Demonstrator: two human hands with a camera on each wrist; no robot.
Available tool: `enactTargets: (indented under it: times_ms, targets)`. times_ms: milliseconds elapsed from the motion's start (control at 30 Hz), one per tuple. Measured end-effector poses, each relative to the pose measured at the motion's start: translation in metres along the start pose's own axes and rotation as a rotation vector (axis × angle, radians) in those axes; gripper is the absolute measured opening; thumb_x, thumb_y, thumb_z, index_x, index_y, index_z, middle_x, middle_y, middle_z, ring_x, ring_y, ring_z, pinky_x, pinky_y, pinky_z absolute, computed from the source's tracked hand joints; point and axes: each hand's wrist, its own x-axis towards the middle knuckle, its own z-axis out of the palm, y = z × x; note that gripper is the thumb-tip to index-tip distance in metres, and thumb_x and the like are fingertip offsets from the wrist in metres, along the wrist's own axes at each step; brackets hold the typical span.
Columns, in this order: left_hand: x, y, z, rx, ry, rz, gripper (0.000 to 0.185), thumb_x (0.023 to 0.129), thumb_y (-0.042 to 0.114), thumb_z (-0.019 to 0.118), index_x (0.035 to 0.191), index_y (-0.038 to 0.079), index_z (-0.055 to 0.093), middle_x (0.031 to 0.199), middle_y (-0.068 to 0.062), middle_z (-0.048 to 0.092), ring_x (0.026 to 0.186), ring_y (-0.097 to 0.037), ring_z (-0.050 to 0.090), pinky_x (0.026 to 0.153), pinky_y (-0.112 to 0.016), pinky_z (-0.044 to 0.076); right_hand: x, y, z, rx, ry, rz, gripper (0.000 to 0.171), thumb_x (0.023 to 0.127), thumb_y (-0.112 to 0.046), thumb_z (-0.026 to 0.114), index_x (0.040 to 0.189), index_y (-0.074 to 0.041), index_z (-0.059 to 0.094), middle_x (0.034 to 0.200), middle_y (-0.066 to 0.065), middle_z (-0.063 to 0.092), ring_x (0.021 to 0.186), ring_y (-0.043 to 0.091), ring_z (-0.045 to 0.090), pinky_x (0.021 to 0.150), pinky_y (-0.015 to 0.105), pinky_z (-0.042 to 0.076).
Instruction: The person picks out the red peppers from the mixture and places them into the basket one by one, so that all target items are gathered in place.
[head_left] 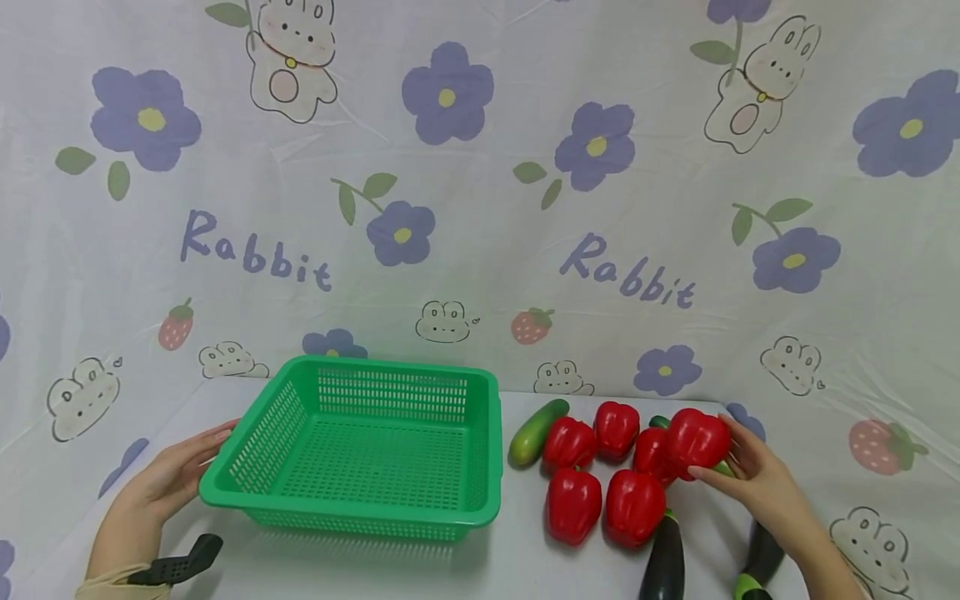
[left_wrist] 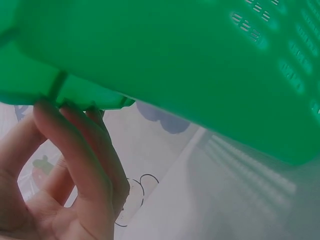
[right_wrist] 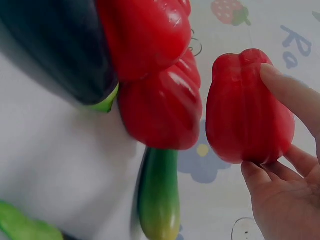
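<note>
Red bell pepper (right_wrist: pixel 250 107) sits in the grasp of my right hand (head_left: pixel 761 475), thumb on one side, fingers on the other, well apart from the pile in the right wrist view. My left hand (head_left: pixel 168 475) has its fingertips at the left rim of the green plastic basket (head_left: pixel 375 504); with the thumb hard to make out, I can't tell whether those fingers grip or merely prop it. Around the held pepper and towards the basket, five more red bell peppers (head_left: pixel 573 506) crowd the desk (head_left: pixel 517 567), with a cucumber (head_left: pixel 538 432) just beside the basket and eggplants (head_left: pixel 663 562) nearer me. I read this step as a pick already made; the next move probably calls for a leftward carry, high enough to miss the other peppers, with the left hand steadying the basket.
</note>
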Motion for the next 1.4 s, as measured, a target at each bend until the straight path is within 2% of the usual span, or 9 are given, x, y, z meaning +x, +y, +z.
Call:
enactTargets:
  times_ms: [133,300,400,633,800,900,1133,1400]
  targets:
    - [-0.001,0.001,0.001,0.009,0.01,-0.006,0.029,0.097,0.016,0.042,0.109,0.027,0.066,0.108,0.016,0.064,0.099,-0.005,0.06,0.083,-0.025,0.051,0.002,-0.006,0.003,0.02,-0.008,-0.03,0.094,0.078,-0.043,0.067,0.147,-0.024,0.006,0.149,0.021,0.021,0.132,0.043,0.027,0.088,0.022,0.045]
    - [-0.002,0.0,-0.001,0.023,-0.006,-0.007,0.029,0.097,0.017,0.042,0.11,0.028,0.065,0.108,0.016,0.063,0.099,-0.004,0.059,0.083,-0.025,0.051,0.004,-0.014,0.007,0.037,-0.002,-0.057,0.095,0.078,-0.04,0.069,0.147,-0.018,0.008,0.149,0.019,0.022,0.132,0.042,0.026,0.09,0.021,0.041]
    - [-0.001,0.0,-0.002,0.025,-0.027,-0.002,0.03,0.098,0.016,0.04,0.111,0.028,0.064,0.109,0.016,0.063,0.1,-0.004,0.058,0.084,-0.025,0.051,0.007,-0.017,0.011,0.022,0.017,-0.06,0.097,0.076,-0.042,0.07,0.147,-0.016,0.009,0.149,0.019,0.023,0.132,0.041,0.027,0.091,0.028,0.039]
    - [-0.002,0.001,0.001,0.026,-0.004,-0.01,0.028,0.097,0.016,0.043,0.109,0.028,0.065,0.108,0.016,0.063,0.099,-0.005,0.058,0.084,-0.026,0.051,0.014,-0.025,0.02,0.071,-0.022,-0.066,0.096,0.077,-0.042,0.069,0.147,-0.019,0.007,0.15,0.017,0.021,0.134,0.039,0.025,0.092,0.027,0.039]
    - [-0.003,0.003,0.002,0.034,0.011,-0.012,0.028,0.097,0.017,0.044,0.109,0.029,0.065,0.107,0.017,0.064,0.098,-0.004,0.058,0.084,-0.026,0.051,0.019,-0.03,0.025,0.105,-0.052,-0.077,0.097,0.077,-0.041,0.068,0.147,-0.021,0.005,0.15,0.018,0.02,0.134,0.041,0.026,0.094,0.038,0.039]
    - [-0.003,0.002,0.001,0.034,-0.005,-0.005,0.029,0.097,0.016,0.043,0.111,0.028,0.064,0.108,0.017,0.063,0.099,-0.004,0.058,0.084,-0.026,0.051,0.022,-0.033,0.028,0.115,-0.058,-0.092,0.096,0.078,-0.039,0.068,0.147,-0.02,0.005,0.15,0.019,0.02,0.133,0.042,0.026,0.094,0.042,0.039]
    - [-0.003,0.002,0.001,0.042,0.017,-0.005,0.028,0.096,0.017,0.044,0.111,0.028,0.064,0.108,0.017,0.063,0.098,-0.005,0.058,0.084,-0.026,0.051,0.027,-0.042,0.037,0.129,-0.068,-0.127,0.093,0.079,-0.036,0.069,0.147,-0.018,0.009,0.149,0.017,0.023,0.133,0.041,0.027,0.094,0.043,0.04]
    - [-0.001,0.0,0.0,0.053,0.026,-0.007,0.027,0.096,0.018,0.045,0.111,0.03,0.064,0.108,0.018,0.063,0.099,-0.004,0.058,0.084,-0.026,0.051,0.033,-0.056,0.049,0.177,-0.086,-0.123,0.093,0.077,-0.036,0.07,0.147,-0.018,0.012,0.149,0.015,0.023,0.135,0.039,0.026,0.097,0.044,0.038]
